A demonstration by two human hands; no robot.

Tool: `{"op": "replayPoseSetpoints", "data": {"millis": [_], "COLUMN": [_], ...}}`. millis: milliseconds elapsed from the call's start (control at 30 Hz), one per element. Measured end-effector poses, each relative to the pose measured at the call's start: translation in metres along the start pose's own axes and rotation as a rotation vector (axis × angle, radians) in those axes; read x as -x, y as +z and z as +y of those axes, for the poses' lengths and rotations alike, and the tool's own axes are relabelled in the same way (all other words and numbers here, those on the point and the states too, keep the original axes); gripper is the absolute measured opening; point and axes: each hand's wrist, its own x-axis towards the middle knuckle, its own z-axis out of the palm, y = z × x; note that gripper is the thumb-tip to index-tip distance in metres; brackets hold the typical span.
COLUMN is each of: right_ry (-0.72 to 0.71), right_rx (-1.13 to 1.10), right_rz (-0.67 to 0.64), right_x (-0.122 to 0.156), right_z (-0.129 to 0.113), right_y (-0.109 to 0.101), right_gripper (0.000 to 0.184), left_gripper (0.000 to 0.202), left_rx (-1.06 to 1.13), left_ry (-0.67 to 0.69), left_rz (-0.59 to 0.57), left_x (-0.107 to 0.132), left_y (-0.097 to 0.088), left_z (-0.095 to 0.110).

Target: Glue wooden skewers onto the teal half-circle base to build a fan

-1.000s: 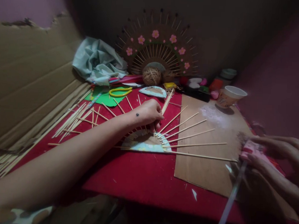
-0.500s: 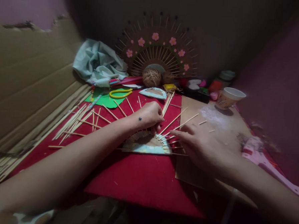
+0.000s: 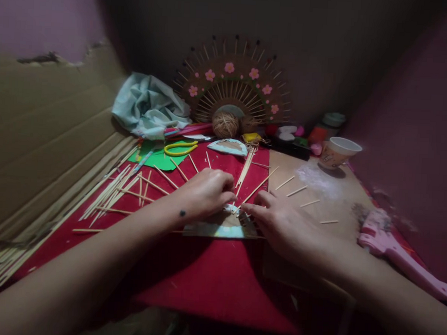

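Note:
A patterned half-disc of card point(image 3: 214, 230) lies on the red cloth point(image 3: 210, 277), with thin wooden sticks point(image 3: 260, 185) fanning out from it. My left hand point(image 3: 206, 191) is curled, its fingertips pressed onto the sticks' inner ends at the top of the half-disc. From the right, my right hand point(image 3: 282, 223) lies flat over the sticks, fingers stretched toward the same spot and nearly touching the left fingertips. Only the outer tips of some sticks point(image 3: 310, 203) show past my right hand.
A pink glue gun point(image 3: 382, 239) lies at the right on a cardboard sheet point(image 3: 330, 193), a paper cup point(image 3: 337, 151) behind it. At the back stand a finished stick fan with pink flowers point(image 3: 233, 85) and a twine ball point(image 3: 226, 124). Loose sticks point(image 3: 112, 191), yellow-handled scissors point(image 3: 179, 147) and a cardboard wall point(image 3: 41, 133) are at the left.
My right hand left the pink glue gun at the right and came across onto the sticks beside my left hand. The view tilted down a little.

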Motion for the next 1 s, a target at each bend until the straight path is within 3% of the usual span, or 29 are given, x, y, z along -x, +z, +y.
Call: {"op": "replayPoseSetpoints", "data": {"millis": [233, 500, 833, 1000], "right_ry": [0.013, 0.002, 0.004, -0.090], "right_rx": [0.023, 0.066, 0.095, 0.167], "right_rz": [-0.062, -0.036, -0.045, -0.026], "right_x": [-0.025, -0.044, -0.053, -0.063], "right_z": [0.003, 0.008, 0.008, 0.013], "right_y": [-0.007, 0.004, 0.002, 0.003], "right_gripper": [0.033, 0.022, 0.014, 0.014], "left_gripper": [0.019, 0.018, 0.018, 0.018], "left_rx": [-0.100, -0.101, -0.104, -0.112], "left_ry": [0.028, 0.072, 0.061, 0.035], "left_rz": [-0.015, -0.049, -0.063, -0.060], "left_x": [0.005, 0.003, 0.003, 0.004], "left_y": [0.018, 0.021, 0.024, 0.025], "left_z": [0.001, 0.001, -0.003, -0.002]}}
